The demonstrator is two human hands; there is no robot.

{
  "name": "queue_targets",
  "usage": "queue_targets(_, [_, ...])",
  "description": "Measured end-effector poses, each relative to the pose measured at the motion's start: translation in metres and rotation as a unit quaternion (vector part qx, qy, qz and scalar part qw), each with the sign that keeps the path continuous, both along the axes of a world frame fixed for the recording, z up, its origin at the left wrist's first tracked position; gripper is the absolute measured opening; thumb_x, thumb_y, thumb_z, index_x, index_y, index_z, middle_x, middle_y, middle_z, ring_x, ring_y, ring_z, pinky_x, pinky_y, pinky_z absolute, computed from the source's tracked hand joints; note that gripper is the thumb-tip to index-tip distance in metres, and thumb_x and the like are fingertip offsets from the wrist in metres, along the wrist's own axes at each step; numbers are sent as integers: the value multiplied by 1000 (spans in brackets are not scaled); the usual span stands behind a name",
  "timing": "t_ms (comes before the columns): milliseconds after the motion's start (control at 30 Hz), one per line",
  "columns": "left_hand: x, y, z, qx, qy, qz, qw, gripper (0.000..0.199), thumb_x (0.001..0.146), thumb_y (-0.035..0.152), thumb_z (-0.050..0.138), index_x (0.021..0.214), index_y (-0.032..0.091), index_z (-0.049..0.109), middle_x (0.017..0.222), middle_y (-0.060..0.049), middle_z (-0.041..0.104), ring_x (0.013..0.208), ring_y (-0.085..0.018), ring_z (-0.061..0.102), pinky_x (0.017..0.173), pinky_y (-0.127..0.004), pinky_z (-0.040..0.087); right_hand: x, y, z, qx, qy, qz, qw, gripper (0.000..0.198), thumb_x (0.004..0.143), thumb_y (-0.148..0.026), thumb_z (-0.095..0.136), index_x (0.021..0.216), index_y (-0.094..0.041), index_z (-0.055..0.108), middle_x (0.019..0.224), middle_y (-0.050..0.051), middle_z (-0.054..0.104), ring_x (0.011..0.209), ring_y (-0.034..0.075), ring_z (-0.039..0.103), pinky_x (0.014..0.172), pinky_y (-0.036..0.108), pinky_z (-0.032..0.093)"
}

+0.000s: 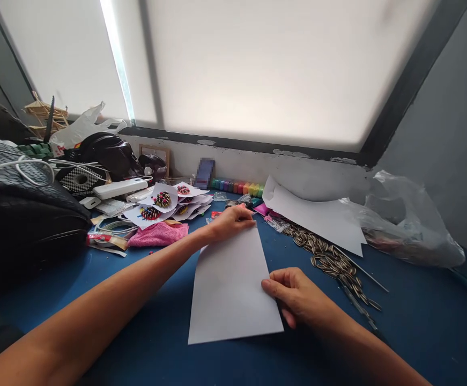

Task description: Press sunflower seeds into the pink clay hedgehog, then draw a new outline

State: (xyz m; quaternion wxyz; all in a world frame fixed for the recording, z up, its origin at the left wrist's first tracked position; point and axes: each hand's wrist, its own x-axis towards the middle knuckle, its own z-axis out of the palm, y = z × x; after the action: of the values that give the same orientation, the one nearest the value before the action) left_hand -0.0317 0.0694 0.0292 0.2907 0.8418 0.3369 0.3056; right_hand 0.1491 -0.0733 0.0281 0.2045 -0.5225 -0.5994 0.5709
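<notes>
A blank white sheet of paper (pixel 233 292) is held over the blue tabletop, its short edge toward me. My left hand (pixel 233 222) grips the far end, fingers closed around that edge. On the right long edge, my right hand (pixel 291 295) pinches the paper between thumb and fingers. Just beyond the right hand lies a spread of striped sunflower seeds (pixel 330 254). Larger white sheets (pixel 313 212) rest behind the seeds, one corner curling up.
Paper pieces decorated with coloured seeds (pixel 163 198) are stacked at the left, behind a pink cloth (pixel 158 234). A row of coloured clay blocks (pixel 237 186) lines the wall. A black bag (pixel 28 214) stands far left; a clear plastic bag (pixel 414 230) lies right.
</notes>
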Motion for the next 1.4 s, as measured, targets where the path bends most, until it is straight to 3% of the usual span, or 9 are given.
queue_targets(133, [-18, 16, -7, 31, 50, 29, 998, 37, 92, 40, 47, 69, 13, 56, 65, 2, 50, 60, -11, 48, 55, -22, 39, -4, -8, 6, -34, -13, 38, 999, 29, 81, -41, 56, 67, -16, 58, 61, -2, 67, 33, 2, 42, 35, 17, 22])
queue_targets(300, [-20, 16, -15, 73, 140, 30, 987, 26, 94, 37, 57, 87, 13, 63, 80, -1, 61, 72, -15, 59, 68, -30, 49, 14, -6, 24, -129, -88, 192, 969, 17, 77, -30, 59, 68, -16, 62, 67, 1, 71, 39, 5, 48, 37, 15, 36])
queue_targets(467, [11, -5, -4, 126, 178, -37, 975, 26, 97, 33, 49, 102, 20, 70, 98, -5, 68, 99, -21, 60, 91, -32, 42, 41, 14, 33, 88, -165, 12, 982, 29, 80, -44, 56, 71, -17, 60, 67, 3, 72, 45, 9, 54, 44, 20, 42])
queue_targets(600, [24, -21, 10, 150, 182, -19, 972, 50, 101, 39, 37, 148, 21, 34, 155, -11, 28, 144, -27, 19, 115, -42, 14, 49, 16, 26, 218, -220, -106, 945, 36, 89, -48, 41, 78, -19, 60, 78, 6, 73, 58, 14, 62, 57, 26, 48])
queue_targets(767, [0, -51, -2, 102, 257, -37, 960, 69, 99, 58, 25, 152, 14, 23, 159, -13, 12, 147, -27, 2, 117, -45, 6, 43, 6, 10, 323, -276, -114, 898, 36, 90, -45, 39, 88, -21, 66, 91, 9, 74, 84, 25, 68, 78, 37, 51])
queue_targets(933, [-19, -83, -23, 65, 313, -62, 945, 83, 95, 68, 21, 152, 7, 20, 157, -17, 12, 146, -30, 6, 118, -44, 9, 32, 3, -9, 353, -315, -29, 880, 50, 86, -42, 45, 118, -12, 68, 134, 17, 60, 128, 33, 51, 110, 50, 34])
queue_targets(1033, [-16, -83, -27, 66, 314, -66, 945, 84, 95, 68, 19, 153, 7, 18, 158, -16, 9, 147, -28, 3, 118, -41, 8, 28, 2, -15, 312, -411, 40, 856, 68, 91, -52, 38, 139, -6, 51, 151, 16, 37, 141, 31, 33, 115, 53, 24])
queue_targets(1233, [-5, -53, -15, 87, 302, -88, 945, 81, 94, 67, 29, 153, 12, 20, 159, -12, 8, 147, -26, 3, 119, -43, 3, 31, 6, -9, 263, -530, 29, 806, 75, 96, -57, 22, 151, -6, 25, 159, 12, 14, 146, 26, 15, 118, 46, 19])
queue_targets(1400, [-4, -58, -14, 61, 312, -66, 946, 81, 96, 65, 18, 150, 6, 26, 157, -20, 14, 146, -33, 9, 116, -47, 15, 17, -6, -1, 262, -503, 83, 819, 80, 94, -63, 24, 152, -8, 24, 159, 13, 10, 146, 28, 9, 118, 48, 17])
